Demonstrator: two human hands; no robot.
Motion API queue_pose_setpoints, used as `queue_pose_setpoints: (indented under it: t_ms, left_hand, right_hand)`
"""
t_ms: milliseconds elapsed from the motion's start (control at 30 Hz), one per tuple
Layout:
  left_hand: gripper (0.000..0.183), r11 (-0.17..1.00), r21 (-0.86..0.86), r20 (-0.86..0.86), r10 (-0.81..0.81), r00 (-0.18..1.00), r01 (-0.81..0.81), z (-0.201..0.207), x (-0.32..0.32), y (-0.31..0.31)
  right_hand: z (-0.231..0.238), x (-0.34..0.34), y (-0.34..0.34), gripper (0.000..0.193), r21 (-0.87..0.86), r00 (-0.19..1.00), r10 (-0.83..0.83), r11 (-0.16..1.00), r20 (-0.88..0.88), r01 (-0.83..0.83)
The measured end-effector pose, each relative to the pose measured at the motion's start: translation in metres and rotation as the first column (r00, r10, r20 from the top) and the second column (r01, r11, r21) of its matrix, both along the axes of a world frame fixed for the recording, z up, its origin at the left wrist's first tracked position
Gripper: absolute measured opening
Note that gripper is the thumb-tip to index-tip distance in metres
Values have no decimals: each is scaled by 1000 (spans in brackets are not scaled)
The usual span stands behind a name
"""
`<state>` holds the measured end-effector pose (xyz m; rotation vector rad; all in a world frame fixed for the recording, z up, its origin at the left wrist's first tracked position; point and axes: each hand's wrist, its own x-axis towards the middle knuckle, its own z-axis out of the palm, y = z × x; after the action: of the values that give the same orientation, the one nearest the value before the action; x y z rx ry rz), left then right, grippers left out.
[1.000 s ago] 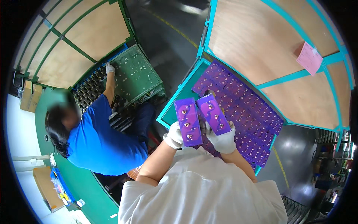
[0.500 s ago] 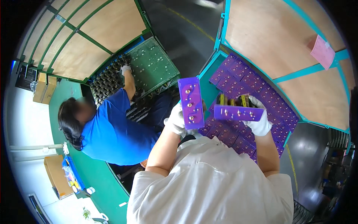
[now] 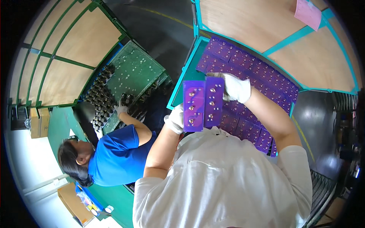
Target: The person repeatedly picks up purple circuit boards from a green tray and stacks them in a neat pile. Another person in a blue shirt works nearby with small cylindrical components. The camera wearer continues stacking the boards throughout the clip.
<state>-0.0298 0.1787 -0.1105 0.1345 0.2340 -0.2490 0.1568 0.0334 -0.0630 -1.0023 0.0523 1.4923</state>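
Two purple rectangular boards with brass studs on their faces are held upright side by side in front of my chest. White-gloved, my left hand (image 3: 175,118) is closed on the outer edge of the left purple board (image 3: 194,114). My right hand (image 3: 235,87), also gloved, grips the right purple board (image 3: 214,95) from its upper right side. The two boards touch or nearly touch along their long edges. Most of my fingers are hidden behind them. Beyond my hands, rows of similar purple boards (image 3: 258,91) lie closely packed, studs up, in a teal-framed crate (image 3: 184,81).
Tall wooden panels (image 3: 247,22) in a teal frame rise behind the crate. At my left a co-worker in a blue shirt (image 3: 118,155) reaches toward dark cylindrical parts (image 3: 99,100) on a green surface (image 3: 133,70). A green table (image 3: 114,197) runs along the far left.
My right hand has moved left and turned its board upright against the left one. The whole view has shifted, and the co-worker's hand has come nearer along the green surface.
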Motion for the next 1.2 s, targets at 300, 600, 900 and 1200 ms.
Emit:
queue_pose_setpoints:
  t_ms: [300,600,900,1200]
  left_hand:
    - [37,948,-81,224,319,921,-308,1,-15,-1]
    - [37,938,-103,169,345,923,-331,25,-32,11]
    - [35,930,4,220,358,907,-368,45,-43,22]
    - [34,903,-153,182,424,887,-401,37,-37,38]
  right_hand:
    - [44,-48,14,27,220,980,-105,973,167,67]
    - [48,-57,31,25,249,991,-78,967,113,47]
    - [46,-59,53,27,111,968,-68,993,240,42]
    - [50,-65,76,27,70,984,-110,992,143,101]
